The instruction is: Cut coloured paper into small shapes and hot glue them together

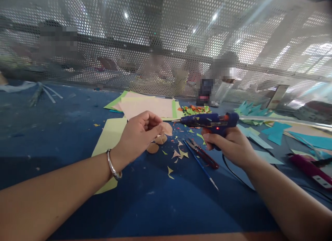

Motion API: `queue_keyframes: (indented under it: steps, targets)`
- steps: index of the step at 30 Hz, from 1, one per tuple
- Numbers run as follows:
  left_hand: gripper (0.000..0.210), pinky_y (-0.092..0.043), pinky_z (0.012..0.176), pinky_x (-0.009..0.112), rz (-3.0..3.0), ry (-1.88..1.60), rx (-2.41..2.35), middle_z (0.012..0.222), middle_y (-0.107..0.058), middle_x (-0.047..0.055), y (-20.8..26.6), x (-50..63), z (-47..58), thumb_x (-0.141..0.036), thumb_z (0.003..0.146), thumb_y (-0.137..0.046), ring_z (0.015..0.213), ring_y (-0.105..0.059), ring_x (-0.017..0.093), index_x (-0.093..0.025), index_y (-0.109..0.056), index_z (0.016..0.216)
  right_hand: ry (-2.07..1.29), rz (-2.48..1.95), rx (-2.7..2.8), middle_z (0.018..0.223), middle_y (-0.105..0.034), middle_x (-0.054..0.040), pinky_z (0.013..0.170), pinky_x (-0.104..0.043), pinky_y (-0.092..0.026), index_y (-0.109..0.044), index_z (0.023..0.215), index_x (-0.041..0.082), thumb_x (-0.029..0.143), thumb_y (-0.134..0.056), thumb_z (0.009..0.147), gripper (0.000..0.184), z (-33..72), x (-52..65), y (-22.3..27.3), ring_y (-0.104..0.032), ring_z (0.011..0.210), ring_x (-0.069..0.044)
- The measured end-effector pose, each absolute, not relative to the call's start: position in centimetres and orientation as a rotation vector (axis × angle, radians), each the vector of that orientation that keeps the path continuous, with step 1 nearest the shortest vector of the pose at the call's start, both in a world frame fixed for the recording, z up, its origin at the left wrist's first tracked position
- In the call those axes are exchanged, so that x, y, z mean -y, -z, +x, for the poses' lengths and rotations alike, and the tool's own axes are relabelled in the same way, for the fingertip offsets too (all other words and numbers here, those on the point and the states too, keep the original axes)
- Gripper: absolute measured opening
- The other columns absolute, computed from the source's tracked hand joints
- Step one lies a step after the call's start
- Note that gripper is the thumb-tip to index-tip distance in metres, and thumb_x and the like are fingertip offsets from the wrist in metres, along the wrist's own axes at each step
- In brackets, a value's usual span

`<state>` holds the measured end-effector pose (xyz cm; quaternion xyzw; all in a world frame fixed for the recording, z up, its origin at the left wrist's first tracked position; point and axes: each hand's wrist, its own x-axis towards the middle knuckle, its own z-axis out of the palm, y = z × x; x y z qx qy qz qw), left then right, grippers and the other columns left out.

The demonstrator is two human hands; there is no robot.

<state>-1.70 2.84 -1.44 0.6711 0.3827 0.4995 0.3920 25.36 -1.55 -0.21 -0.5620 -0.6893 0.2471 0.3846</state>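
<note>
Between the thumb and fingers of my left hand (141, 133) is a small pinkish paper piece (166, 128). My right hand (230, 142) grips a dark blue glue gun (204, 121), its small red light lit. The gun's nozzle points left, close to the paper piece; whether they touch I cannot tell. Below my left fingers, a brown paper circle (153, 148) and a folded brown paper piece (161, 139) lie on the table. Red-handled scissors (204, 154) and a thin blue brush (201, 164) rest side by side left of my right hand.
Stacked paper sheets (147, 106) lie ahead on the blue table (124, 213), and a pale yellow sheet (107, 137) sits under my left wrist. Small scraps (183, 153) are scattered midway. To the right are teal paper pieces (277, 132) and a magenta tool (310, 168). A perforated metal screen (145, 43) stands behind.
</note>
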Motion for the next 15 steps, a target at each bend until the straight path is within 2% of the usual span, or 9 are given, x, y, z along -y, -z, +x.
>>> queue_keyframes:
  steps: [4, 8, 11, 15]
  targets:
    - [0.016, -0.053, 0.072, 0.031, 1.754, -1.247, -0.980, 0.087, -0.070, 0.005, 0.99, -2.48, -1.78, -0.033, 0.086, -0.072, 0.078, -0.065, 0.017, -0.020, -0.065, 0.091, -0.572, -1.446, 1.807, 0.058, -0.062, -0.0020, 0.058, -0.030, -0.045, -0.062, 0.066, 0.019, 0.038, -0.062, 0.083, 0.026, 25.32, 1.48, 0.29, -0.058, 0.058, -0.017]
    - [0.013, -0.053, 0.072, 0.031, 1.824, -1.222, -0.991, 0.087, -0.071, 0.005, 0.66, -2.14, -1.84, -0.032, 0.087, -0.070, 0.077, -0.067, 0.018, -0.020, -0.066, 0.090, -0.484, -1.481, 1.856, 0.058, -0.061, 0.0000, 0.056, -0.030, -0.043, -0.063, 0.074, 0.019, 0.037, -0.061, 0.083, 0.020, 25.28, 1.41, 0.32, -0.057, 0.057, -0.018]
    - [0.012, -0.053, 0.071, 0.031, 1.857, -1.221, -0.979, 0.086, -0.071, 0.004, 0.56, -1.96, -1.85, -0.033, 0.088, -0.070, 0.076, -0.067, 0.017, -0.021, -0.067, 0.090, -0.425, -1.502, 1.891, 0.059, -0.061, 0.0002, 0.056, -0.030, -0.042, -0.064, 0.076, 0.020, 0.039, -0.059, 0.084, 0.022, 25.33, 1.40, 0.40, -0.057, 0.058, -0.018]
    - [0.016, -0.052, 0.068, 0.031, 1.874, -1.213, -0.977, 0.085, -0.071, 0.004, 0.50, -1.81, -1.80, -0.036, 0.088, -0.070, 0.076, -0.066, 0.018, -0.021, -0.067, 0.089, -0.367, -1.503, 1.925, 0.059, -0.061, -0.0007, 0.056, -0.029, -0.042, -0.062, 0.069, 0.020, 0.042, -0.058, 0.085, 0.028, 25.32, 1.42, 0.48, -0.056, 0.057, -0.018]
